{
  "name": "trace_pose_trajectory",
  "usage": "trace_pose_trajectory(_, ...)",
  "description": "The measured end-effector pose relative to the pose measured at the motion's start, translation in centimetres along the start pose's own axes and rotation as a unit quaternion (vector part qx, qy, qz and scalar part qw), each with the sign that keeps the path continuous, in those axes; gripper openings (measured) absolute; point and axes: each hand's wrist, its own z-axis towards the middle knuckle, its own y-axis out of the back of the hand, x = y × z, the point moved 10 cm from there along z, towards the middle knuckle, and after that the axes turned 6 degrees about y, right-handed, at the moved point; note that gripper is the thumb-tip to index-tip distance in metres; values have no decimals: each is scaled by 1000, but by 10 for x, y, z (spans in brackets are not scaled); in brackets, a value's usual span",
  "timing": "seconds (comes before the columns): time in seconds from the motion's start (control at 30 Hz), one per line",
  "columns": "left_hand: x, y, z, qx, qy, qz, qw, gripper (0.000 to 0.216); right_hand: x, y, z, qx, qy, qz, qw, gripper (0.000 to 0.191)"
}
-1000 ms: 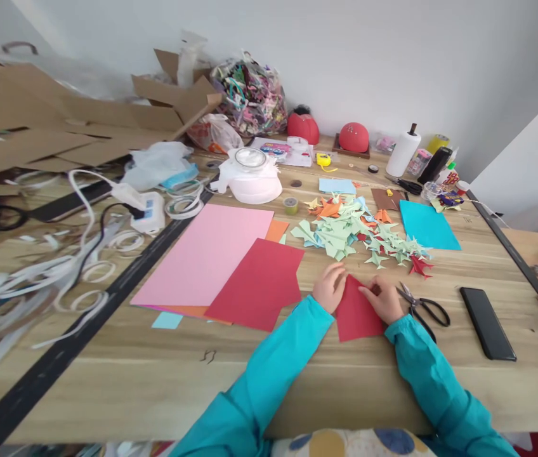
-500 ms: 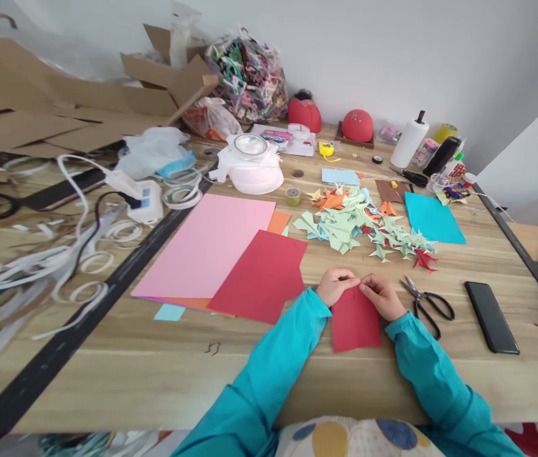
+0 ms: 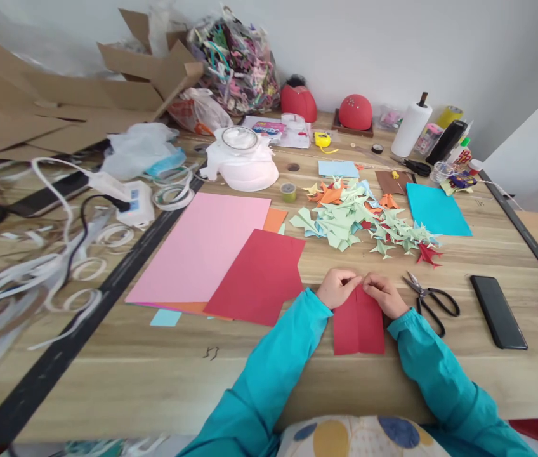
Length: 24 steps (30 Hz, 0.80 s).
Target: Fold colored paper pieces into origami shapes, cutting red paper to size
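A small red sheet of paper (image 3: 358, 327) with a crease down its middle lies in front of me. My left hand (image 3: 339, 289) pinches its far edge, fingers closed near the crease. Just beside it, my right hand (image 3: 385, 294) grips the same edge, also closed, and the two thumbs nearly meet. The fingers cover the sheet's upper corners. Right of my right hand lie black-handled scissors (image 3: 429, 299). A larger red sheet (image 3: 259, 276) with a piece cut out of its right side rests left of my left hand.
Beyond my hands is a pile of folded paper pieces (image 3: 340, 219), mostly pale green. A pink sheet (image 3: 207, 244) lies left, a blue sheet (image 3: 439, 209) right. A black phone (image 3: 498, 311) sits near the right edge. Cables and white strips (image 3: 21, 279) clutter the left.
The view has shifted slightly. Both hands stay at the red sheet's far edge; the sheet now lies a little flatter and its middle crease shows more plainly.
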Motion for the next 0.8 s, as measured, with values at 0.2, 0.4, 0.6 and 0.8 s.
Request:
trace_pose_trajectory(0.2,10,29,1,-84,44,-97,991,47,-10,13,-5,-30,-18,46,998,18)
trace_pose_trajectory(0.4,12,36,0,-97,52,-106,988,48,-12,17,-7,-61,-11,85,994,27)
trace_pose_trajectory(0.6,1,9,-3,-45,28,-53,997,46,-7,0,-3,8,-17,53,998,35)
trace_pose_trajectory(0.8,11,0,-4,7,88,-102,991,48,-11,4,-3,-1,-13,51,999,37)
